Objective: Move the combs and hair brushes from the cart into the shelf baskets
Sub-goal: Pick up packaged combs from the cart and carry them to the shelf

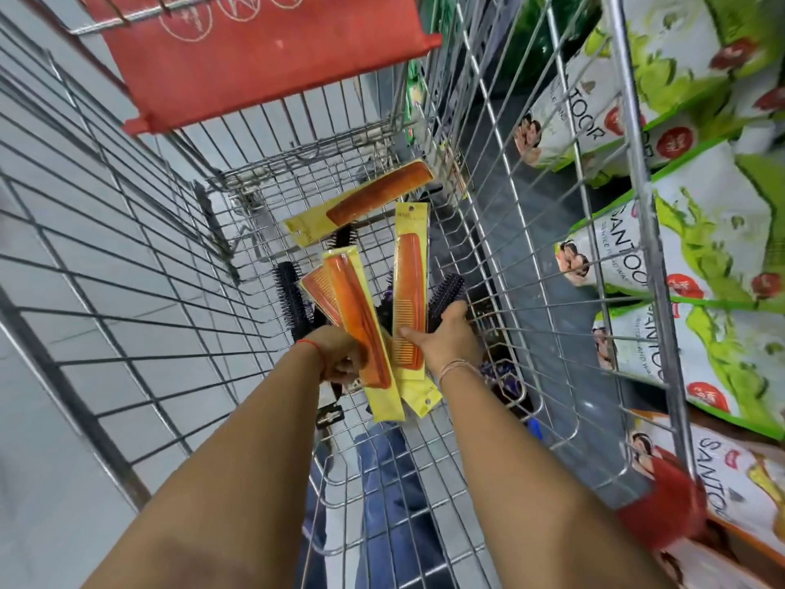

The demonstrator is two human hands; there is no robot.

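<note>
Both my arms reach down into the wire shopping cart (501, 231). My left hand (340, 354) grips a bunch of orange combs in yellow packets (352, 308), fanned upward. My right hand (450, 337) pinches another packaged orange comb (410, 286), held upright beside the bunch. One more packaged orange comb (374, 197) lies flat on the cart floor further in. Dark round hair brushes lie under the combs: a black one (293, 291) on the left, a purple one (446, 291) by my right hand.
The red child-seat flap (263, 53) hangs over the far end of the cart. Green and white soap refill pouches (696, 257) fill the shelf to the right, close behind the cart wall. Grey floor tiles (63, 206) show on the left.
</note>
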